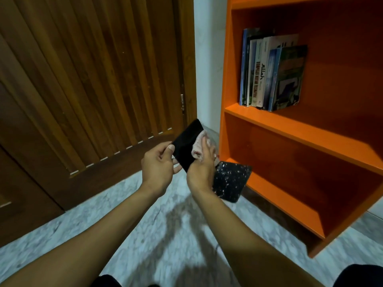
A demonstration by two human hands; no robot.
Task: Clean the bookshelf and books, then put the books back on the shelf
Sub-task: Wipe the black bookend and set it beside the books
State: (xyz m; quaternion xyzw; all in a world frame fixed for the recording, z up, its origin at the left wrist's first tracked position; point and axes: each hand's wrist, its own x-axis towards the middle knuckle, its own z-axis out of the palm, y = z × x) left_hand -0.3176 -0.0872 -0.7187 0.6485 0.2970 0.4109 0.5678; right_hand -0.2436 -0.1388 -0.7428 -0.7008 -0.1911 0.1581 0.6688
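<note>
A: Black, plain-covered book (187, 145): your left hand (158, 164) holds it by its near edge, thumb on the cover, the fingers mostly hidden behind it. It hangs tilted in the air above the marble floor (128, 214), left of the orange bookshelf (290, 129).

B: And your right hand (204, 164)?

A: It presses a pinkish-white cloth (198, 149) against the book's right side, fingers curled over the cloth. Beyond your right wrist a second dark book with white speckles (231, 183) shows; your hand covers its upper left corner, and whether that book is held or lies on the lowest shelf, I cannot tell.

B: What about the shelf?

A: A row of books (271, 71) stands on the middle board, pushed to its left wall; the outermost one leans and shows its cover. One spine reads "Allah"; the other titles are too blurred for you to read. The top of the bookshelf and its right part are cut off by the frame. Left of it, the wooden slatted door (93, 79) fills the background.
</note>
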